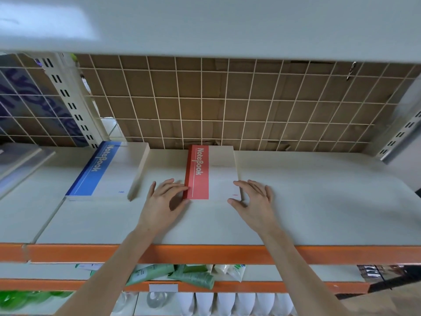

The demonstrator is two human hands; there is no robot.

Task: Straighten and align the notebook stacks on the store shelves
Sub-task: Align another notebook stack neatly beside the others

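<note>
A stack of red-striped notebooks (214, 172) lies square on the cream shelf (319, 201), its back end at the wire grid. My left hand (165, 197) touches the stack's left front corner with straight fingertips. On the other side, my right hand (252, 198) rests at the right front corner, fingers spread, thumb along the front edge. A blue-striped notebook stack (109, 172) lies to the left, turned at an angle, its front end swung left.
A wire grid (227, 103) backed with cardboard closes the shelf's rear. An upper shelf (227, 26) hangs overhead. The orange front rail (205, 254) runs below my forearms. Green tubes (193, 277) and white bottles (227, 302) fill lower shelves. Grey items (20, 165) sit far left.
</note>
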